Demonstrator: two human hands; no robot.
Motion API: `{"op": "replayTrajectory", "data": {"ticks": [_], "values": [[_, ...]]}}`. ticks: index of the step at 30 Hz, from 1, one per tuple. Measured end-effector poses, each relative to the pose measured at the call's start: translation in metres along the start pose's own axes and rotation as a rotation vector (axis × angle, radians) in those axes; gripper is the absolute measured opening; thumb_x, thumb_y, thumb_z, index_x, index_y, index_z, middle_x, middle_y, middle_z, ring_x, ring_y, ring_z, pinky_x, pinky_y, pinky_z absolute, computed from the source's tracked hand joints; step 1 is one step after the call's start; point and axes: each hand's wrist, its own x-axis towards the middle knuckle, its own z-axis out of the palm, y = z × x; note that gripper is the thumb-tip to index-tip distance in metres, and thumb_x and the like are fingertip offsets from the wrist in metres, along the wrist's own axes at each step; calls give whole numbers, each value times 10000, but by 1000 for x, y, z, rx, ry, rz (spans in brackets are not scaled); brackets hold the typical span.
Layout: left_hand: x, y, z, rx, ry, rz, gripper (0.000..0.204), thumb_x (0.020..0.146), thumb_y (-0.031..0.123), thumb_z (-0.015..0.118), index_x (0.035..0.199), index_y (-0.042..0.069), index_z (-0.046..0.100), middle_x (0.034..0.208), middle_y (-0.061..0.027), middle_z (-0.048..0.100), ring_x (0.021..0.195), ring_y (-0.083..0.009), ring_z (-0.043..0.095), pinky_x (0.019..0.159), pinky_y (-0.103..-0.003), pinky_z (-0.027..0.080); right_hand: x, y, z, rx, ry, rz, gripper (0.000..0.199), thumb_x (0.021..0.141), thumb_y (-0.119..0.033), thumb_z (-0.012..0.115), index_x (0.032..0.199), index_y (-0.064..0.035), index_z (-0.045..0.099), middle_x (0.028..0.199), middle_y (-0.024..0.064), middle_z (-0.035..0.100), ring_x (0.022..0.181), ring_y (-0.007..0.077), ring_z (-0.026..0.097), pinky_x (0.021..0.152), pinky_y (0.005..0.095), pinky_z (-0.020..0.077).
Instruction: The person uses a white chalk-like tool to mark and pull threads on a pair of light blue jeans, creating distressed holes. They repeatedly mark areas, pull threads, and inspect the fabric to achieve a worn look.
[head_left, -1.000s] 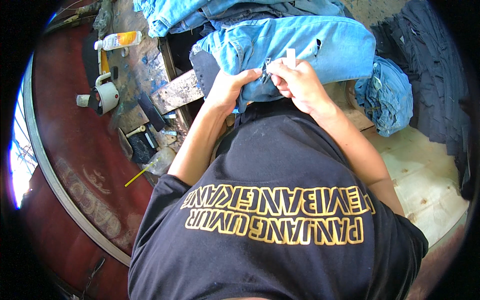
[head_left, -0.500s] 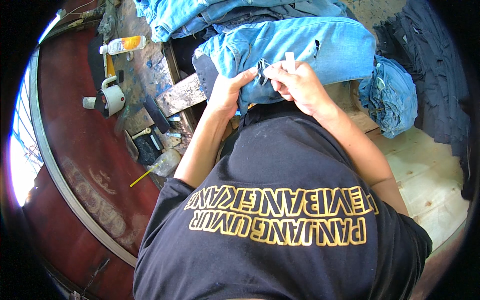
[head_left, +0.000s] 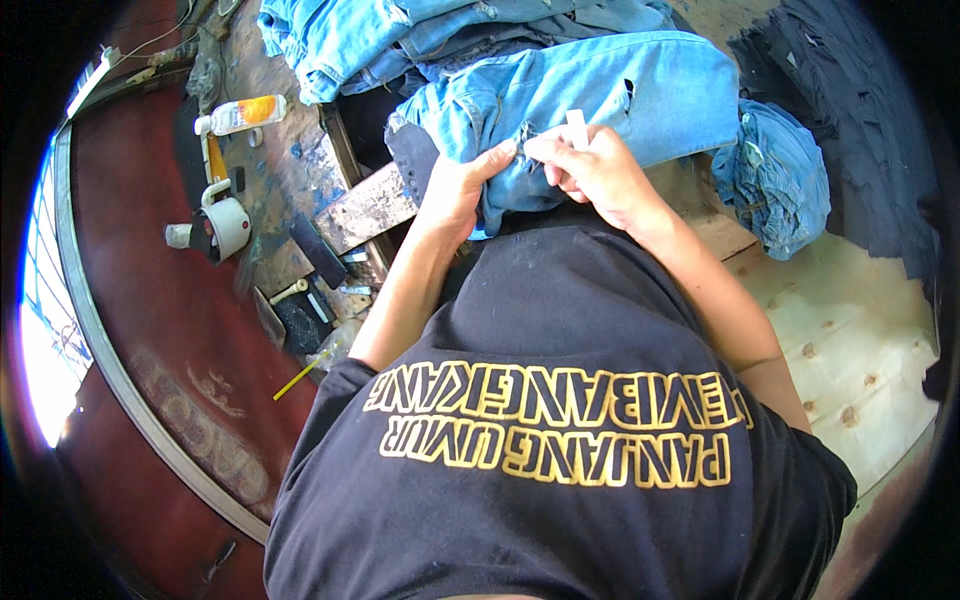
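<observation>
Jeans top centre, your left hand gripping their fabric, your right hand pinching a small white tool, capped bottle upper left on the tabletop, contents unclear.

left hand: fingers curled, palm down, pressing flat | right hand: fingers pinched together near the left fingertips | both forearms bare, reaching forward, elbows bent, hands almost touching

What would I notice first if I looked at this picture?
Probably the light blue jeans at the top middle, with a frayed hole that both hands work on. The left hand grips the cloth, and the right hand holds a small white tool at the tear. The big dark T-shirt with gold letters fills the bottom.
</observation>
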Motion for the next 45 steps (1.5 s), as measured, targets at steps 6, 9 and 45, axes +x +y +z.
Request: {"op": "replayTrajectory", "data": {"ticks": [6, 9, 45], "values": [[4, 10, -9, -27, -79, -52, 613, 927, 111, 828, 1454, -47, 559, 1372, -131, 666, 1215, -234, 639, 1090, -395, 506, -10, -8, 18, -43, 96, 5, 231, 977, -286, 766, 952, -59, 734, 747, -22, 610, 560, 24, 446, 482, 204, 312], [9, 7, -14, -69, -103, -73, 601, 936, 113, 821, 1451, -53, 559, 1372, -132, 667, 1210, -231, 640, 1092, -392, 505, -13, -4, 18, -161, 114, -36, 239, 989, -280, 748, 951, -44, 740, 765, -15, 617, 567, 24, 446, 493, 200, 319], [18, 8, -47, -133, -241, -31, 637, 986, 191, 769, 1527, -18, 504, 1470, -121, 609, 1299, -248, 599, 1153, -403, 457, -12, -15, 47, -453, 559, -347, 252, 1053, -253, 691, 910, -48, 723, 725, -47, 604, 652, 23, 511, 570, 209, 375]]}}
